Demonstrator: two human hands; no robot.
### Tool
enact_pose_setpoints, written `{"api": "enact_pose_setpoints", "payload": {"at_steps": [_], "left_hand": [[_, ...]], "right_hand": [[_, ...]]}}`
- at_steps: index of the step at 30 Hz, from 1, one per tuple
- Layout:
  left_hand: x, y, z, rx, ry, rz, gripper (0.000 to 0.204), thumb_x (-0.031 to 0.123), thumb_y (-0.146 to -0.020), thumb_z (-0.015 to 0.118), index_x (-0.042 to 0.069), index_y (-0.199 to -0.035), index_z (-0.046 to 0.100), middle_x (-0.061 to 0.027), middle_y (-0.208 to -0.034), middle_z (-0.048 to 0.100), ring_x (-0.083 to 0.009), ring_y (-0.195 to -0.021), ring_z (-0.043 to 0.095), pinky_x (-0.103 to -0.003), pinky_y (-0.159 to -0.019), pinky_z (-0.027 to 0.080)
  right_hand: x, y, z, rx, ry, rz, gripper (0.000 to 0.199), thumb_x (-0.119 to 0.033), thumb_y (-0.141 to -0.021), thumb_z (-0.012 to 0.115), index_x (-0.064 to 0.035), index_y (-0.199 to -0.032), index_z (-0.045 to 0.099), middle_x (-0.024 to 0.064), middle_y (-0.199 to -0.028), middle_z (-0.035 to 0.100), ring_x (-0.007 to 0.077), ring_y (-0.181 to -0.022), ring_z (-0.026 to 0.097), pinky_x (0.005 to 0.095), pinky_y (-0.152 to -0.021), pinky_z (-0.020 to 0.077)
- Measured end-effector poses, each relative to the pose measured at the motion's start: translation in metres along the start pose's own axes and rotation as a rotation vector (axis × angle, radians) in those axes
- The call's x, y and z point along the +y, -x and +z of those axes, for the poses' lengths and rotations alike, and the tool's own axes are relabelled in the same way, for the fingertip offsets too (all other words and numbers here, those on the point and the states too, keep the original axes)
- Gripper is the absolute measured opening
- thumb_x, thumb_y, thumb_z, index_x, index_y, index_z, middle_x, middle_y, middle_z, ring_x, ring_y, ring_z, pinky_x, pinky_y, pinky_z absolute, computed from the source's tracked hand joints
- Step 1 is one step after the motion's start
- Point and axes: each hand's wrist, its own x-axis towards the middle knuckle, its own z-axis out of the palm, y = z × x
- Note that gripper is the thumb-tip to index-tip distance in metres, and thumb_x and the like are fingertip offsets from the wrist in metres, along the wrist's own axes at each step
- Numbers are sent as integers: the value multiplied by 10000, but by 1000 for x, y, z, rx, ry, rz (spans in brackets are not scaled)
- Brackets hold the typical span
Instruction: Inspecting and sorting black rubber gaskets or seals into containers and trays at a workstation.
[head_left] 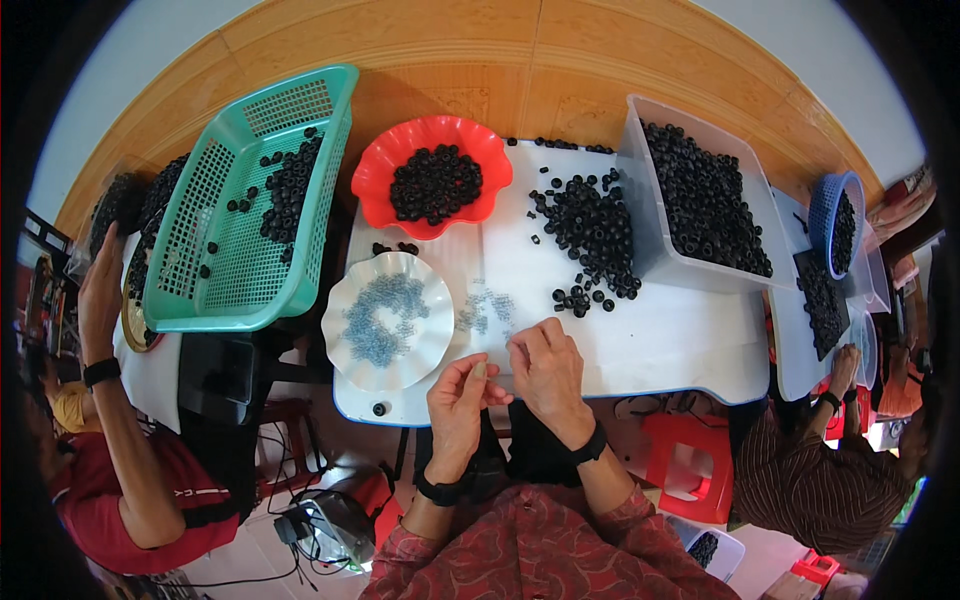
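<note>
At the front edge of the white table my left hand (460, 405) has its thumb pressed against its fingers. Whatever it may hold is too small to make out. Beside it, my right hand (550, 368) is curled over the table edge with its fingertips together, and anything in them is hidden. Just beyond both hands lies a loose patch of small clear bluish pieces (487, 307). More of these pieces (385, 318) rest on a white wavy-rimmed plate (340, 350) to the left. One black ring-like part (379, 409) sits near the front left corner.
Behind the plate stands a red scalloped bowl (372, 180) of black parts. A green basket (225, 322) is at left. Loose black parts (590, 235) lie beside a clear bin (690, 272) at right. Co-workers sit on both sides; a red stool (690, 450) stands below.
</note>
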Motion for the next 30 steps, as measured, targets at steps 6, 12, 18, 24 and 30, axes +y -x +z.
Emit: {"api": "enact_pose_setpoints", "payload": {"at_steps": [6, 12, 18, 24, 30], "left_hand": [[1, 0, 2, 10, -9, 5, 228, 128, -975, 537, -33, -1131, 574, -135, -982, 638, -139, -696, 616, -337, -656, 585], [1, 0, 2, 14, -21, 3, 231, 126, -974, 538, -36, -1134, 572, -134, -984, 638, -139, -693, 616, -331, -653, 584], [0, 0, 2, 13, -23, 9, 231, 124, -972, 539, -38, -1133, 571, -134, -987, 636, -143, -694, 620, -331, -647, 586], [-2, -1, 0, -3, -20, 9, 226, 106, -977, 522, -39, -1146, 558, -136, -993, 624, -144, -700, 630, -326, -662, 596], [-3, 0, -2, 52, -16, 30, 222, 116, -980, 521, -28, -1145, 558, -128, -975, 620, -139, -686, 625, -322, -639, 595]], "right_hand": [[-3, 0, -3, -16, -14, 21, 109, -81, -754, 690, -77, -820, 604, 78, -831, 526, 290, -659, 530, 377, -600, 429], [-5, 0, 0, 16, 3, 36, 137, -121, -773, 698, -87, -900, 658, 72, -833, 531, 278, -668, 540, 385, -596, 431], [-4, 0, 1, 20, 4, 12, 110, -114, -780, 690, -92, -884, 660, 70, -831, 535, 274, -667, 539, 385, -597, 429], [0, 2, 7, 95, -47, 60, 79, -64, -768, 678, -86, -829, 632, 77, -839, 544, 286, -674, 539, 391, -606, 437], [-13, 3, 0, 71, -86, -13, 129, -37, -733, 693, -88, -835, 633, 72, -850, 552, 281, -689, 547, 383, -608, 446]]}}
